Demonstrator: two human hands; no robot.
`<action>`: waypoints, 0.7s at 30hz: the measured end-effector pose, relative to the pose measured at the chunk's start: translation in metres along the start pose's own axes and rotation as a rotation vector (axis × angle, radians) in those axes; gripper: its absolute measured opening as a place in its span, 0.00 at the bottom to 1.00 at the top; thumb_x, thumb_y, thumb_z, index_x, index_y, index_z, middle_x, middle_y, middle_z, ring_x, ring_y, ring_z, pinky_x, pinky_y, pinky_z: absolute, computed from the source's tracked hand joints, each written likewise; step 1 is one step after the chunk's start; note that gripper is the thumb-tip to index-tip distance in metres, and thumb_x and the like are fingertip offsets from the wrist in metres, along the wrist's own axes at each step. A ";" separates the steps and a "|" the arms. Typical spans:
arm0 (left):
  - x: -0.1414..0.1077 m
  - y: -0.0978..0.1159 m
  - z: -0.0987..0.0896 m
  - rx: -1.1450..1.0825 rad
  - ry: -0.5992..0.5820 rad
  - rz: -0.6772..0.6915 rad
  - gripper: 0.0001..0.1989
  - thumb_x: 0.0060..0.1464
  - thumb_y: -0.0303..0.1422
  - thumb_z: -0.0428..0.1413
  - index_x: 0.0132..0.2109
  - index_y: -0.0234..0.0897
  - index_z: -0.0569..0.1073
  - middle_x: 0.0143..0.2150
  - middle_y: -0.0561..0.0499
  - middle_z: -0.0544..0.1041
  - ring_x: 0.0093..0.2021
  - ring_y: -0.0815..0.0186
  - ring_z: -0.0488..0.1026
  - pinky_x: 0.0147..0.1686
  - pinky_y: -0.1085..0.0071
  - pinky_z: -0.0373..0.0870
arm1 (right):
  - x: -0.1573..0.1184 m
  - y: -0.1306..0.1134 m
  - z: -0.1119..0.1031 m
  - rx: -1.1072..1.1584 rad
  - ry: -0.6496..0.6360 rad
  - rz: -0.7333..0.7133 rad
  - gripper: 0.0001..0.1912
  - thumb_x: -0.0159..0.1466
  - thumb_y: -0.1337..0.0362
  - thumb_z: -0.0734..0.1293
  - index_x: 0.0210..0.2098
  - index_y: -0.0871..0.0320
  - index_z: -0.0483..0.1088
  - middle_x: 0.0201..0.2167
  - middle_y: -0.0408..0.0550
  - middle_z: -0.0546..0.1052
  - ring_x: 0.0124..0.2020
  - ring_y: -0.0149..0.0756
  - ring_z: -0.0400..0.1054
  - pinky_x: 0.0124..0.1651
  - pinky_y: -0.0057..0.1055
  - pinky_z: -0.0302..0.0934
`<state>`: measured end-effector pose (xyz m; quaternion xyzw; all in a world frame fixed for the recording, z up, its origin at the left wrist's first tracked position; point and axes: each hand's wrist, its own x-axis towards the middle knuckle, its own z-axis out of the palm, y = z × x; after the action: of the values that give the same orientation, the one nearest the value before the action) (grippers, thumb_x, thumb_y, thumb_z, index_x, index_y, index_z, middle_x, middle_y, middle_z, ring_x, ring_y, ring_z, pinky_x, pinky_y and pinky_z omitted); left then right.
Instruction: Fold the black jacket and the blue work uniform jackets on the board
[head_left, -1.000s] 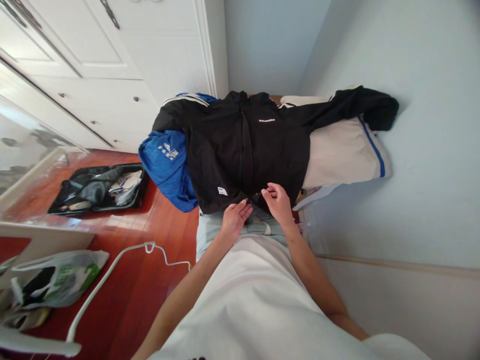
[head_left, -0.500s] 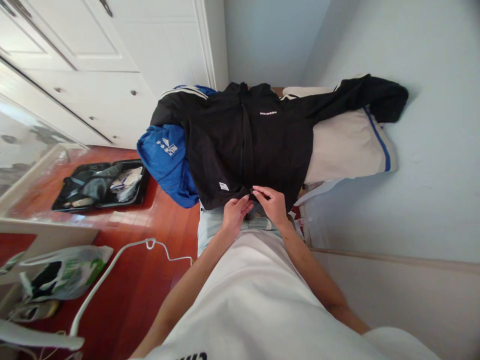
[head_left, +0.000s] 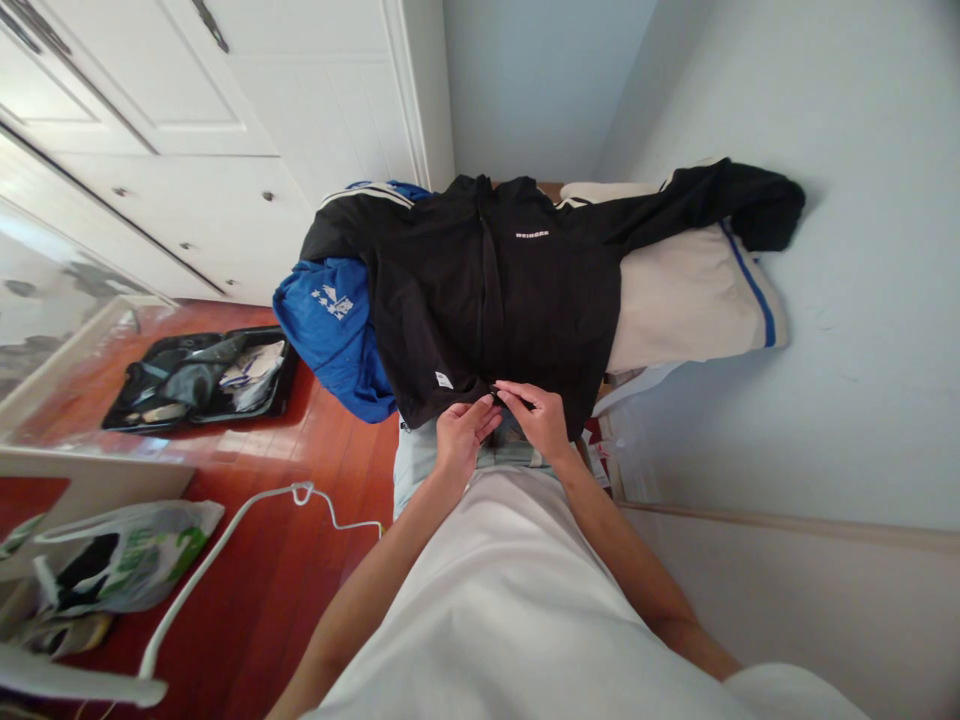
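Observation:
A black jacket (head_left: 435, 310) with white stripes on its shoulders lies spread front side up over other clothes. At the bottom of its front opening, my left hand (head_left: 465, 435) pinches the hem edge. My right hand (head_left: 538, 418) pinches the other side right beside it, thumb and fingertips together. The zipper end between my fingertips is small and mostly hidden. Under the jacket, a blue garment (head_left: 330, 320) with a white print sticks out at the left. A cream garment (head_left: 682, 300) with a blue stripe shows at the right.
On the red wooden floor at left lies an open suitcase (head_left: 202, 380) with clothes in it. Nearer are a plastic bag (head_left: 142, 550) and a white curved hanger-like frame (head_left: 217, 550). A white cabinet (head_left: 330, 100) stands behind; a pale wall (head_left: 847, 400) borders the right.
Both hands stay pinched at the jacket's hem, their fingertips slightly shifted. The whole view has moved a little, so the scene sits slightly lower.

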<state>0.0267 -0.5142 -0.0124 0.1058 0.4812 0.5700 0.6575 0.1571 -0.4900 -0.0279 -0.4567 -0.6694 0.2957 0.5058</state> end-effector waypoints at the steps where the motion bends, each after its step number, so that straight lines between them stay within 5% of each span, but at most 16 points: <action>1: -0.001 0.001 0.001 0.013 -0.022 0.021 0.15 0.37 0.32 0.72 0.28 0.31 0.73 0.27 0.48 0.80 0.32 0.64 0.80 0.39 0.68 0.77 | -0.001 -0.001 0.001 0.008 0.031 0.016 0.10 0.66 0.61 0.67 0.43 0.52 0.80 0.42 0.45 0.82 0.44 0.39 0.77 0.50 0.35 0.71; 7: -0.008 0.006 0.008 0.113 -0.083 0.146 0.16 0.38 0.37 0.71 0.31 0.31 0.76 0.30 0.48 0.81 0.34 0.62 0.80 0.42 0.66 0.77 | -0.003 -0.013 0.005 0.060 0.160 0.086 0.10 0.64 0.59 0.68 0.42 0.53 0.80 0.40 0.46 0.82 0.42 0.39 0.77 0.49 0.34 0.72; 21: -0.012 0.010 0.012 0.255 -0.055 0.225 0.16 0.40 0.39 0.69 0.31 0.32 0.75 0.27 0.50 0.79 0.30 0.65 0.77 0.37 0.68 0.74 | 0.000 -0.016 -0.002 0.051 0.088 -0.039 0.10 0.66 0.61 0.66 0.44 0.51 0.79 0.43 0.46 0.81 0.45 0.38 0.76 0.52 0.37 0.70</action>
<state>0.0302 -0.5164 0.0069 0.2571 0.5167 0.5711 0.5837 0.1538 -0.4966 -0.0131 -0.4430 -0.6476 0.2823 0.5521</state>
